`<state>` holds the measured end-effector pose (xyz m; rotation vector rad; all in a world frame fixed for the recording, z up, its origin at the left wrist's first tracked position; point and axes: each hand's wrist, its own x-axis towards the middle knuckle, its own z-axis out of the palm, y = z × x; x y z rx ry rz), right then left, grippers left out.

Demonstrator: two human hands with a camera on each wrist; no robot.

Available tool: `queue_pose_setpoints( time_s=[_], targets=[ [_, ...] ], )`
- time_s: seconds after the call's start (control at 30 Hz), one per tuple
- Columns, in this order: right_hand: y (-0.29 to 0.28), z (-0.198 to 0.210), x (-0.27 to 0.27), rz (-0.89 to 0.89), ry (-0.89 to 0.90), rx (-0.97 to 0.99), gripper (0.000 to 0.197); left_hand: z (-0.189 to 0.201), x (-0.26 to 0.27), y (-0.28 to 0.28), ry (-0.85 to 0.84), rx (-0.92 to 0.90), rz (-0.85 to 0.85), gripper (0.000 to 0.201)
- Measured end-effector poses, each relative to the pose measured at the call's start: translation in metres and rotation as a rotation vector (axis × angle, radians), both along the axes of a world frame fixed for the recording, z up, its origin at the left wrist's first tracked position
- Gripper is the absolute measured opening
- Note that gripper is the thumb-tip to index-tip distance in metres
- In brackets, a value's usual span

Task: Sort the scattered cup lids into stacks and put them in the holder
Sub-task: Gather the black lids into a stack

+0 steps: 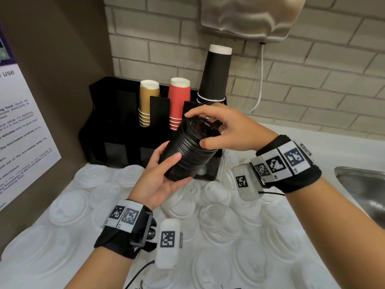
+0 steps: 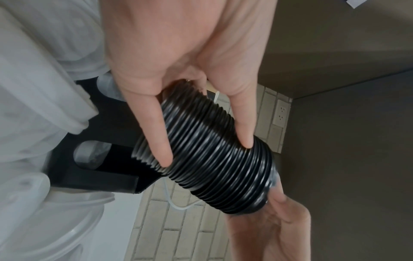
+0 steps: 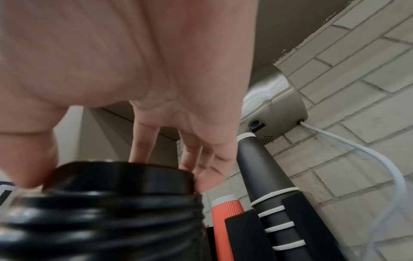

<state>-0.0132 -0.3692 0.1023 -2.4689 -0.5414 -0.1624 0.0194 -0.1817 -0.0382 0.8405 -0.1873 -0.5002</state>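
One black lid stack (image 1: 188, 152) held by two hands, three cup stacks behind.

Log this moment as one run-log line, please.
left hand: holds black lid stack | right hand: grip on stack top | stack: tilted, before holder | white lids: scattered on counter

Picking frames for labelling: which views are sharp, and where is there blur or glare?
Head: sharp on the black lid stack, white lids washed out, edges bent. Left wrist: stack sharp, glinting. Right wrist: stack and right hand blurred; cups clearer.
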Motion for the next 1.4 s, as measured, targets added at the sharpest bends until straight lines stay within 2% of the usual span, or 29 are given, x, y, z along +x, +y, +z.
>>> queue_pose_setpoints(
  time_s=[0.17, 0.23, 0.33, 0.37, 0.4, 0.43, 0.5, 0.53, 0.6, 0.7, 0.8, 0.87, 0.93, 1.07, 1.27, 1.33, 1.4],
  targets=[
    [-0.002, -0.003, 0.000, 0.025, -0.010, 0.007, 0.058, -0.002, -0.001, 0.000, 0.022, 0.000, 0.006, 0.056],
    [-0.011, -0.005, 0.003, -0.007, -0.006, 0.106, 0.052, -0.002, 0.000, 0.002, 0.039, 0.009, 0.019, 0.062],
    [-0.039, -0.013, 0.018, -0.340, -0.029, 0.313, 0.023, 0.000, 0.003, 0.010, 0.034, 0.015, 0.054, 0.065],
    [-0.051, -0.017, 0.025, -0.470, -0.022, 0.265, 0.018, 0.001, 0.005, 0.013, 0.026, 0.017, 0.068, 0.065],
    [-0.063, -0.023, 0.030, -0.565, 0.036, 0.115, 0.019, 0.002, 0.006, 0.016, 0.018, 0.018, 0.082, 0.064],
    [-0.074, -0.031, 0.035, -0.609, 0.163, -0.082, 0.024, 0.002, 0.007, 0.020, 0.010, 0.020, 0.093, 0.063],
    [-0.085, -0.053, 0.037, -0.589, 0.474, -0.398, 0.044, 0.004, 0.010, 0.024, -0.004, 0.028, 0.109, 0.063],
    [-0.085, -0.065, 0.036, -0.563, 0.583, -0.460, 0.057, 0.004, 0.011, 0.025, -0.010, 0.033, 0.113, 0.063],
    [-0.083, -0.088, 0.035, -0.523, 0.668, -0.407, 0.072, 0.005, 0.012, 0.026, -0.012, 0.034, 0.124, 0.062],
    [-0.084, -0.114, 0.036, -0.513, 0.664, -0.246, 0.063, 0.005, 0.014, 0.024, -0.007, 0.042, 0.131, 0.062],
    [-0.101, -0.114, 0.035, -0.589, 0.696, -0.162, 0.057, 0.004, 0.015, 0.024, -0.003, 0.048, 0.142, 0.064],
    [-0.117, -0.108, 0.036, -0.642, 0.731, -0.285, 0.060, 0.003, 0.017, 0.025, -0.006, 0.054, 0.147, 0.063],
    [-0.122, -0.103, 0.042, -0.667, 0.683, -0.449, 0.062, 0.002, 0.018, 0.026, -0.010, 0.053, 0.156, 0.062],
    [-0.101, -0.107, 0.066, -0.575, 0.555, -0.539, 0.056, -0.001, 0.021, 0.027, -0.002, 0.048, 0.169, 0.060],
    [-0.085, -0.126, 0.085, -0.539, 0.546, -0.852, 0.046, 0.000, 0.025, 0.032, -0.014, 0.052, 0.194, 0.056],
    [-0.092, -0.123, 0.086, -0.572, 0.507, -0.883, 0.045, 0.001, 0.027, 0.032, -0.012, 0.056, 0.204, 0.058],
    [-0.101, -0.121, 0.088, -0.628, 0.489, -0.824, 0.046, 0.002, 0.028, 0.031, -0.004, 0.057, 0.211, 0.060]
  ],
)
